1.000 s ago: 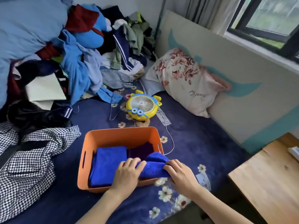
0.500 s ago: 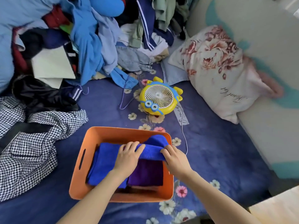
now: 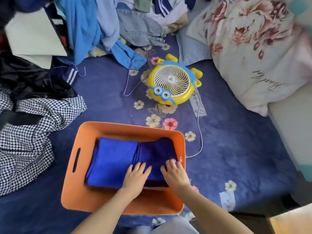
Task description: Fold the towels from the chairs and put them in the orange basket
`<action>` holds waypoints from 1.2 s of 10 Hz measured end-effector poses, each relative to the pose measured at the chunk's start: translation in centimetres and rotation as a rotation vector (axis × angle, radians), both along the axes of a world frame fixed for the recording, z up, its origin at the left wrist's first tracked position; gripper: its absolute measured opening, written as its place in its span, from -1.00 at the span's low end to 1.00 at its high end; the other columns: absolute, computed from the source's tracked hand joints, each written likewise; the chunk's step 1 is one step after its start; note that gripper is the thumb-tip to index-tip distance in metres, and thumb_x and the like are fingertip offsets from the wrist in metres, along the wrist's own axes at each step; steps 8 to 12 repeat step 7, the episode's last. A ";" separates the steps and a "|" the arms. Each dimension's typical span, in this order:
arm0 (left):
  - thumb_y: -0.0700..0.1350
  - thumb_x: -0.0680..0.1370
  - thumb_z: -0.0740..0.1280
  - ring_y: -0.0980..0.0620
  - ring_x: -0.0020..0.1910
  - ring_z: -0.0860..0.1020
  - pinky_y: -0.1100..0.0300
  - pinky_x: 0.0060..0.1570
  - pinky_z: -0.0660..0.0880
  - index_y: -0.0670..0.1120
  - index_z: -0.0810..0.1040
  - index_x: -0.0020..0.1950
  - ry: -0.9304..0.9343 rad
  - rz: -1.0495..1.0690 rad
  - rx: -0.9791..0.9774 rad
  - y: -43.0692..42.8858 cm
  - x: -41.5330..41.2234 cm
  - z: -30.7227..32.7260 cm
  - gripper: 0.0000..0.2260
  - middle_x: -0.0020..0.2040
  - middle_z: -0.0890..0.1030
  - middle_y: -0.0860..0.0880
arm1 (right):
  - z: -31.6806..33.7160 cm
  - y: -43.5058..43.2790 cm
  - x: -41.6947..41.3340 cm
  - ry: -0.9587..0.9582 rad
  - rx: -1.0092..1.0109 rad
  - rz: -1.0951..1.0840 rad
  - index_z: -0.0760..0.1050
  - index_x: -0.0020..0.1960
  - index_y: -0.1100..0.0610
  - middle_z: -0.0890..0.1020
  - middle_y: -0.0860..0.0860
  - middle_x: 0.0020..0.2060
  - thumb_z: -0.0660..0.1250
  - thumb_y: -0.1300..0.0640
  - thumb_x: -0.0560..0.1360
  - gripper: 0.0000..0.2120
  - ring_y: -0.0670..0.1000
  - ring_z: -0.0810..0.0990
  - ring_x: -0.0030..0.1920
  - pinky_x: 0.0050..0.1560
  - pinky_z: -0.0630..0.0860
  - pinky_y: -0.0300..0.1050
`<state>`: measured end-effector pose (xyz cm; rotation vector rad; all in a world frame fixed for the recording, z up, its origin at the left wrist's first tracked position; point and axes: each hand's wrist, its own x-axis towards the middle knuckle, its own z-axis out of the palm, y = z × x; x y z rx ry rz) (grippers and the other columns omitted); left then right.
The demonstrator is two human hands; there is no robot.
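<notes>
The orange basket (image 3: 74,168) sits on the dark blue flowered bedspread right in front of me. Inside it lie two folded towels side by side: a bright blue towel (image 3: 111,159) on the left and a darker blue towel (image 3: 157,152) on the right. My left hand (image 3: 135,177) rests flat, fingers spread, where the two towels meet near the front. My right hand (image 3: 175,175) lies flat on the darker towel's near right corner, beside the basket's right wall. Neither hand grips anything.
A yellow minion-style fan (image 3: 172,83) stands behind the basket, its white cable (image 3: 200,135) trailing past the basket's right side. A checked garment (image 3: 28,135) lies left, a heap of clothes (image 3: 94,27) at the back, a flowered pillow (image 3: 256,48) right. A wooden surface (image 3: 293,223) shows bottom right.
The darker blue towel, held over the basket's front right edge, has been laid inside on the right. Both hands let go and now press flat on it. The view tilted downward.
</notes>
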<state>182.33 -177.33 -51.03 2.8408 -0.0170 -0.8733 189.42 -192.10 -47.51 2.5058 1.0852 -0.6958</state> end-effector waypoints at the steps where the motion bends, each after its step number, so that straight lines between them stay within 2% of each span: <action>1: -0.27 0.57 0.16 -0.19 0.50 0.05 -0.10 0.41 0.08 -0.04 -0.04 0.54 0.206 -0.119 0.111 -0.7 -0.2 -1.2 -0.40 0.54 -0.01 -0.18 | -2.1 0.3 -1.5 0.205 -0.206 -0.023 0.11 0.50 0.19 0.05 0.31 0.48 0.05 0.12 0.61 -0.52 0.30 -0.02 0.49 0.45 0.02 0.19; 2: -0.28 0.56 0.14 -0.19 0.40 0.25 -0.04 0.31 0.23 -0.06 0.10 0.51 0.189 -0.100 0.128 -0.9 -0.3 -1.4 -0.47 0.47 0.20 -0.19 | -2.7 0.8 -2.0 0.323 -0.239 -0.119 0.03 0.52 0.17 -0.11 0.30 0.50 0.06 0.12 0.59 -0.47 0.31 -0.15 0.50 0.44 0.06 0.13; 3: -0.30 0.57 0.10 -0.16 0.25 0.41 0.00 0.18 0.34 -0.15 0.32 0.35 0.176 -0.061 0.120 -0.7 -0.4 -1.1 -0.65 0.28 0.39 -0.17 | -3.2 0.9 -1.4 0.406 -0.257 -0.152 0.01 0.53 0.13 -0.13 0.27 0.50 0.09 0.12 0.57 -0.44 0.29 -0.18 0.50 0.45 0.08 0.10; 4: -0.29 0.57 0.10 -0.17 0.23 0.42 0.01 0.17 0.33 -0.16 0.36 0.32 0.194 -0.086 0.143 -0.6 -0.6 -1.0 -0.68 0.26 0.41 -0.17 | -3.2 1.2 -1.3 0.417 -0.309 -0.114 -0.03 0.54 0.09 -0.15 0.27 0.50 0.09 0.05 0.58 -0.41 0.30 -0.19 0.50 0.45 0.06 0.11; 5: -0.27 0.56 0.15 -0.18 0.28 0.35 -0.01 0.19 0.30 -0.12 0.21 0.45 0.242 -0.109 0.188 -0.7 -1.2 -1.5 -0.55 0.32 0.35 -0.16 | -3.4 1.2 -1.6 0.402 -0.389 -0.067 -0.04 0.54 0.06 -0.15 0.27 0.50 0.09 -0.02 0.59 -0.41 0.31 -0.18 0.50 0.47 -0.03 0.15; 6: -0.21 0.56 0.17 -0.17 0.31 0.32 -0.01 0.22 0.28 -0.11 0.08 0.51 0.281 -0.117 0.203 -0.7 -1.7 -1.2 -0.47 0.36 0.30 -0.15 | -2.5 1.4 -1.7 0.328 -0.424 -0.006 0.05 0.53 0.06 -0.02 0.26 0.50 0.05 -0.06 0.60 -0.46 0.29 -0.05 0.49 0.45 -0.11 0.22; 7: -0.16 0.57 0.18 -0.15 0.32 0.32 0.00 0.23 0.26 -0.10 0.16 0.48 0.261 -0.054 0.181 -0.3 -2.3 -0.3 -0.52 0.35 0.33 -0.14 | -1.2 1.4 -1.9 0.295 -0.356 -0.070 0.31 0.42 0.10 0.22 0.22 0.43 0.05 -0.05 0.60 -0.55 0.25 0.15 0.43 0.44 -0.09 0.24; 12: -0.16 0.57 0.18 -0.15 0.32 0.32 0.00 0.23 0.26 -0.10 0.16 0.48 0.261 -0.054 0.181 -0.3 -2.3 -0.3 -0.52 0.35 0.33 -0.14 | -1.2 1.4 -1.9 0.295 -0.356 -0.070 0.31 0.42 0.10 0.22 0.22 0.43 0.05 -0.05 0.60 -0.55 0.25 0.15 0.43 0.44 -0.09 0.24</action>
